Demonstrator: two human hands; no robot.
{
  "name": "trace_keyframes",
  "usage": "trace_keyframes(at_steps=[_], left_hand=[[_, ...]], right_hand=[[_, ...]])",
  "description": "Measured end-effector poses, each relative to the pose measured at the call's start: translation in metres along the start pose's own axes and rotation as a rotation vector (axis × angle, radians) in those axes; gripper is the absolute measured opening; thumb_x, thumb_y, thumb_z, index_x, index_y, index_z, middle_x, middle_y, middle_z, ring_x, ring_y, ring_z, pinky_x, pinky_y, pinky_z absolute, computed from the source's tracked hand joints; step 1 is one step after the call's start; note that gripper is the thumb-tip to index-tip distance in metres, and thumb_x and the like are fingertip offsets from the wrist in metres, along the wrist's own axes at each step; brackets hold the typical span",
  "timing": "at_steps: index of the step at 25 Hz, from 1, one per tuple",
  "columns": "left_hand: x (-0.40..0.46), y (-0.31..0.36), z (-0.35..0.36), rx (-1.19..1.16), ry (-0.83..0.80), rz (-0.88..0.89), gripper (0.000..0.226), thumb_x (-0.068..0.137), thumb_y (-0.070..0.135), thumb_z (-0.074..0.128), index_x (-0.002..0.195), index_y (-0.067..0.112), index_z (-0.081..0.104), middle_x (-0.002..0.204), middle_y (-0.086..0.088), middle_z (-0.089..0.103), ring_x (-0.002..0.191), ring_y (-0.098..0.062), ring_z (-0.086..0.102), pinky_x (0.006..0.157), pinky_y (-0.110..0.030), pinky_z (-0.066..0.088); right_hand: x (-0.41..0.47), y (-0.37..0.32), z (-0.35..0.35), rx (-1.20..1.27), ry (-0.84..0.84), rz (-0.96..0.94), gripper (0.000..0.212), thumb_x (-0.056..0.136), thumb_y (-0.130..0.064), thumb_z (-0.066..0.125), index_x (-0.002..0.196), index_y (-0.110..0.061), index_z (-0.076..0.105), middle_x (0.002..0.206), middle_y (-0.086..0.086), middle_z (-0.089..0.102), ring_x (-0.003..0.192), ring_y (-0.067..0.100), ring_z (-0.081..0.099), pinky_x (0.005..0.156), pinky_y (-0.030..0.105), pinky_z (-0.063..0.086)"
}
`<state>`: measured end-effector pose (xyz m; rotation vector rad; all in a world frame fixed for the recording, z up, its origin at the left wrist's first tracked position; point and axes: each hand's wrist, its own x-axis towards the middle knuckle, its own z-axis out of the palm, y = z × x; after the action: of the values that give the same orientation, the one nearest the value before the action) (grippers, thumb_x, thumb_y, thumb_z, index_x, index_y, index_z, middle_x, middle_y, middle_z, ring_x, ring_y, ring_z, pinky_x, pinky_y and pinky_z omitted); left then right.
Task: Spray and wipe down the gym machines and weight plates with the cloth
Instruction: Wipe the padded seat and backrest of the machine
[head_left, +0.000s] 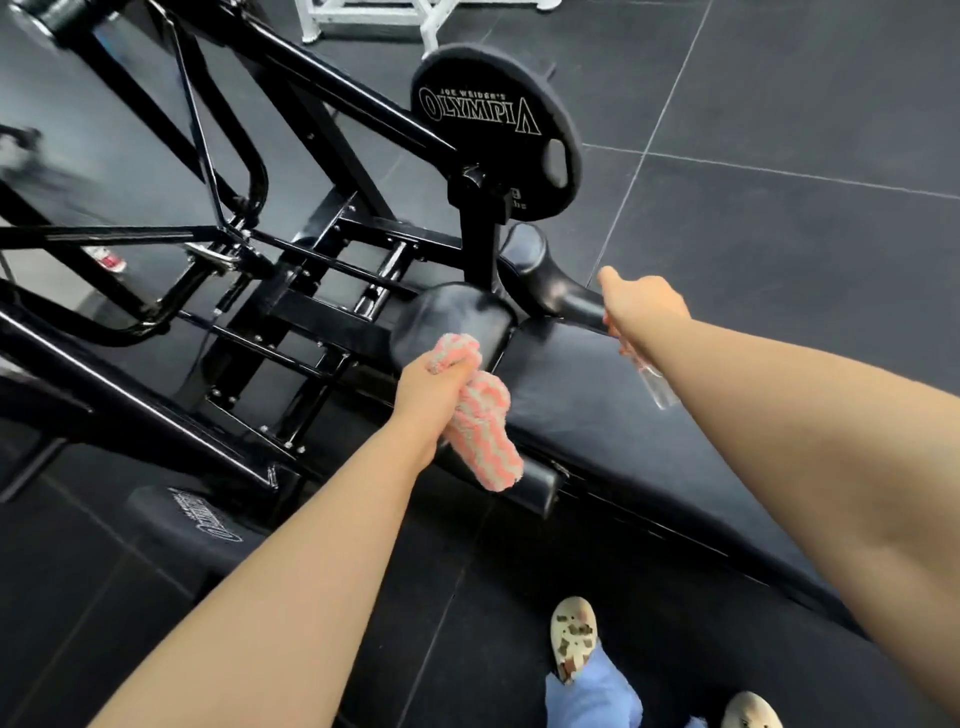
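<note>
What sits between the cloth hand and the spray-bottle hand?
Head view: only black bench padding lies between the left hand, gripping the pink-and-grey striped cloth, and the right hand, holding the clear spray bottle.

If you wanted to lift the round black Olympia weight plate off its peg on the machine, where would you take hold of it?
Probably by the oval handle slot near the rim of the round black Olympia weight plate, coming from its printed face on the open floor side. The slot lets fingers hook through, whereas the black machine frame crowds the other side. Both hands are currently occupied.
</note>
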<state>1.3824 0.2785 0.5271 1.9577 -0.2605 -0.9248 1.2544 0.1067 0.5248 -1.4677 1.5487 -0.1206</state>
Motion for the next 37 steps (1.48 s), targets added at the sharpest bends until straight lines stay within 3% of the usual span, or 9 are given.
trace_keyframes(at_steps=[4,8,12,15,19,24,30,35,37], left_hand=[[-0.006,0.008,0.004,0.077,0.014,0.023,0.02,0.087,0.027,0.065,0.102,0.015,0.067,0.089,0.001,0.067,0.081,-0.01,0.063,0.063,-0.023,0.048],[-0.02,0.004,0.021,0.047,-0.003,0.004,0.021,0.086,0.03,0.065,0.103,0.019,0.067,0.093,0.003,0.066,0.089,-0.012,0.062,0.073,-0.027,0.048],[-0.036,-0.006,0.036,0.034,0.003,0.006,0.025,0.084,0.03,0.067,0.104,0.016,0.067,0.098,-0.001,0.067,0.095,-0.017,0.063,0.078,-0.03,0.049],[-0.052,-0.015,0.045,0.051,0.011,-0.012,0.027,0.084,0.031,0.066,0.107,0.016,0.067,0.104,-0.003,0.066,0.099,-0.018,0.062,0.083,-0.033,0.049],[-0.072,-0.024,0.057,0.047,0.032,-0.03,0.018,0.081,0.031,0.068,0.097,0.021,0.068,0.108,-0.006,0.066,0.103,-0.023,0.061,0.095,-0.045,0.048],[-0.101,-0.027,0.102,0.063,0.009,-0.024,0.02,0.078,0.032,0.07,0.095,0.021,0.069,0.105,-0.005,0.067,0.102,-0.023,0.062,0.096,-0.046,0.047],[-0.133,-0.031,0.183,0.08,-0.083,-0.011,0.021,0.08,0.029,0.07,0.099,0.021,0.07,0.099,-0.002,0.068,0.098,-0.021,0.063,0.091,-0.042,0.05],[-0.16,-0.039,0.246,0.15,-0.196,0.011,0.019,0.079,0.032,0.07,0.094,0.021,0.07,0.097,-0.002,0.068,0.095,-0.022,0.064,0.086,-0.039,0.05],[-0.17,-0.042,0.264,0.176,-0.206,0.008,0.018,0.08,0.031,0.07,0.095,0.021,0.069,0.099,-0.002,0.068,0.094,-0.019,0.063,0.085,-0.034,0.049]], right_hand=[[-0.009,-0.005,-0.013,-0.16,-0.023,-0.065,0.049,0.08,-0.054,0.038,0.075,-0.012,0.06,0.07,0.008,0.066,0.059,0.027,0.064,0.071,0.033,0.049],[-0.021,0.009,-0.032,-0.257,-0.058,-0.159,0.043,0.082,-0.043,0.037,0.063,-0.01,0.056,0.059,0.005,0.059,0.051,0.025,0.056,0.068,0.031,0.045],[-0.034,0.038,-0.041,-0.362,-0.166,-0.175,0.045,0.082,-0.048,0.04,0.061,-0.012,0.056,0.058,0.001,0.058,0.045,0.023,0.054,0.062,0.028,0.043],[-0.039,0.068,-0.06,-0.407,-0.102,-0.178,0.042,0.082,-0.046,0.038,0.063,-0.013,0.055,0.051,0.0,0.055,0.043,0.021,0.054,0.061,0.026,0.042],[-0.044,0.105,-0.097,-0.388,-0.062,-0.138,0.047,0.082,-0.05,0.038,0.059,-0.014,0.058,0.053,0.002,0.058,0.048,0.022,0.058,0.065,0.027,0.044],[-0.045,0.159,-0.155,-0.409,-0.004,-0.116,0.045,0.08,-0.046,0.036,0.061,-0.013,0.059,0.056,0.006,0.062,0.055,0.023,0.06,0.064,0.027,0.043],[-0.053,0.246,-0.222,-0.528,-0.094,-0.032,0.048,0.082,-0.051,0.04,0.058,-0.016,0.06,0.057,0.001,0.062,0.049,0.02,0.059,0.058,0.024,0.039],[-0.06,0.326,-0.269,-0.516,0.043,0.038,0.054,0.085,-0.054,0.034,0.074,-0.011,0.065,0.067,0.004,0.064,0.068,0.022,0.06,0.064,0.028,0.04],[-0.065,0.353,-0.291,-0.542,0.029,0.122,0.056,0.085,-0.059,0.035,0.069,-0.013,0.064,0.067,0.002,0.065,0.065,0.021,0.062,0.065,0.027,0.041]])
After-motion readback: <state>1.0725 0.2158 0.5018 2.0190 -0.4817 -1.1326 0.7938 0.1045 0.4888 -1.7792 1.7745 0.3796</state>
